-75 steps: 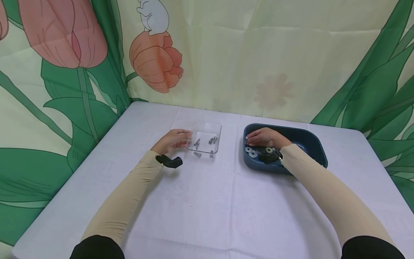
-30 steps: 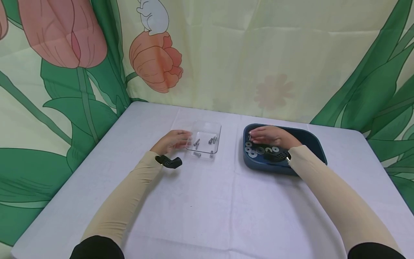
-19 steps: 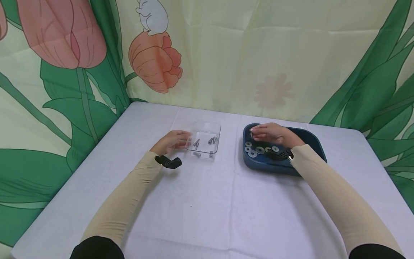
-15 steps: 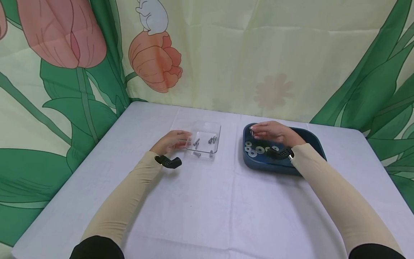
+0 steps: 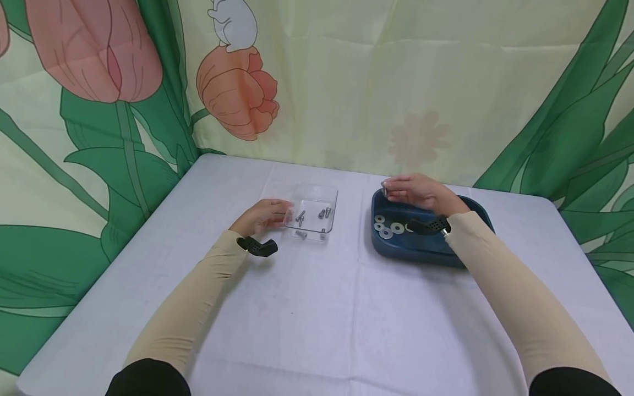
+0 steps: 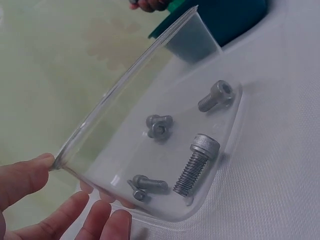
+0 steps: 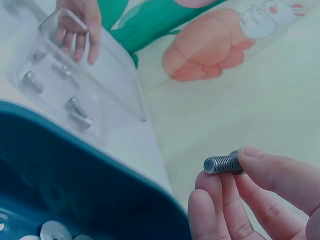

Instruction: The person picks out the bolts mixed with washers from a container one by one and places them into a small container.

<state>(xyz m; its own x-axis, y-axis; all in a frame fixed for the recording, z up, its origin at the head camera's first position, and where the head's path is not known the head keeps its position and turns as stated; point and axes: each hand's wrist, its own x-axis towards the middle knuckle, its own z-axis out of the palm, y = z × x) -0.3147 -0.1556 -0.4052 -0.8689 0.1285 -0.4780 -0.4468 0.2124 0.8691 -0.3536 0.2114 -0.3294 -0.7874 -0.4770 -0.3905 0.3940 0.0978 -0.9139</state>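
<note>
My left hand (image 5: 263, 215) grips the left rim of a clear plastic tray (image 5: 314, 197), thumb (image 6: 22, 179) on the edge and fingers (image 6: 95, 220) under it. Several silver bolts (image 6: 197, 163) lie in that tray (image 6: 125, 125). My right hand (image 5: 415, 193) hovers over the far left corner of a dark blue bin (image 5: 476, 210) and pinches a short silver bolt (image 7: 223, 164) between thumb and fingertips (image 7: 212, 186). Several silver washers (image 5: 386, 227) lie on the bin's floor (image 7: 55, 195).
Both containers stand on a table under a white cloth (image 5: 317, 308). A floral curtain (image 5: 346, 82) hangs right behind the table's far edge. A black wrist mount (image 5: 257, 247) sits on the left forearm.
My right hand has risen from the washers on the bin's floor to above the bin's far left corner, with a bolt pinched in it. The left hand has stayed on the clear tray.
</note>
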